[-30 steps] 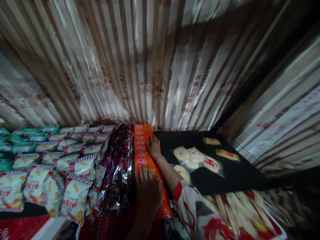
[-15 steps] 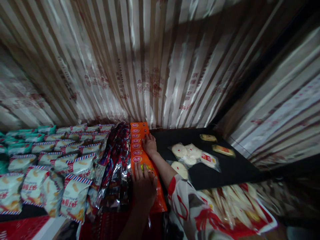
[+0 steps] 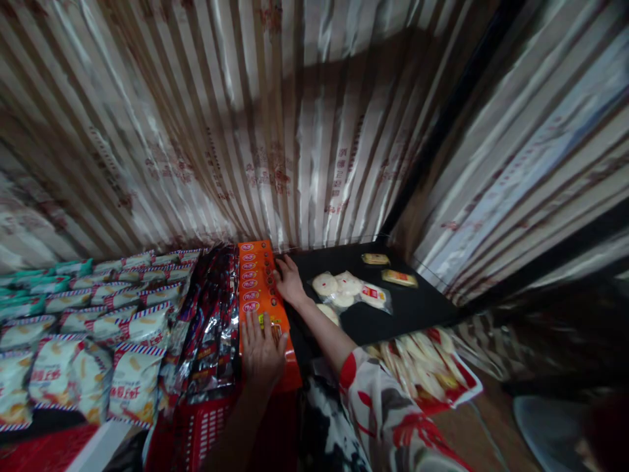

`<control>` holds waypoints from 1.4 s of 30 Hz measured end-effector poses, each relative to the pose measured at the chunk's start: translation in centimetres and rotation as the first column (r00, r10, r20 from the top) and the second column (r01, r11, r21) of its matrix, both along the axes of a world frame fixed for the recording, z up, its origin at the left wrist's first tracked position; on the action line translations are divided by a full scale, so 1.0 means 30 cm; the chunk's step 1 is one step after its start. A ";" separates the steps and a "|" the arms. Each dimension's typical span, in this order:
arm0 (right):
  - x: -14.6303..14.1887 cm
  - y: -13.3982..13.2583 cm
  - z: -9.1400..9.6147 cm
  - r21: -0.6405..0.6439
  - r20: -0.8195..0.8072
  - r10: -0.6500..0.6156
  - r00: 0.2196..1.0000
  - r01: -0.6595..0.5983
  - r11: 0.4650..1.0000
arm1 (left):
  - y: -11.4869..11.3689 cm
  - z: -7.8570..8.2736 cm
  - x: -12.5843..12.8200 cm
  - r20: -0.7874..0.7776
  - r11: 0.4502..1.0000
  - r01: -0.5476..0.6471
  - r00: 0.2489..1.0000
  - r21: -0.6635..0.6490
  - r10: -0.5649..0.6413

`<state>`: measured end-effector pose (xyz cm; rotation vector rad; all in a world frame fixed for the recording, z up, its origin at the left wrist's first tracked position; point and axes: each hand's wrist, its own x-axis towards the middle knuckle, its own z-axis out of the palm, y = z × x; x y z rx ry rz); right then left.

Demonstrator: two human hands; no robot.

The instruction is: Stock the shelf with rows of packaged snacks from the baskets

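Observation:
A column of overlapping orange snack packets [image 3: 256, 262] runs from the back edge of the black surface toward me. My left hand [image 3: 264, 347] lies flat on the near packets, fingers stretched forward. Along the right edge of the same column rests my right hand [image 3: 291, 283], its fingers extended and touching the packets' side. Neither hand grips anything. Dark, shiny packets [image 3: 209, 341] in rows border the orange ones on the left. Right of my right hand lie clear-wrapped round white cakes [image 3: 348, 288].
White snack bags [image 3: 135, 380] stand in rows at left, with green packets [image 3: 42, 285] beyond. Two small yellow packets [image 3: 399, 278] lie at the back right. A red-and-white tray [image 3: 469, 387] holds long wrapped items. A red basket [image 3: 209, 426] is below; a pleated curtain [image 3: 275, 131] hangs behind.
The view has shifted, so the goods appear farther left. My right hand has slid from on top of the orange packets to their right edge. My left hand stays flat on them.

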<state>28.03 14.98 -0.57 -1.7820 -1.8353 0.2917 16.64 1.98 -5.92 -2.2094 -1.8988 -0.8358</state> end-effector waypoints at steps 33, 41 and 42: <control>0.360 -0.668 -0.094 0.026 0.154 0.247 0.957 -0.254 0.967 | -0.586 0.095 0.068 0.431 0.920 0.321 0.880 -0.227 -0.201; 0.360 -0.686 -0.054 0.187 -0.352 0.015 0.936 0.055 0.981 | -0.701 0.047 0.099 0.605 0.915 0.317 0.789 -0.252 -0.107; 0.362 -0.696 -0.045 0.161 -0.446 -0.008 0.895 0.089 0.983 | -0.717 0.042 0.113 0.647 0.918 0.310 0.758 -0.248 -0.081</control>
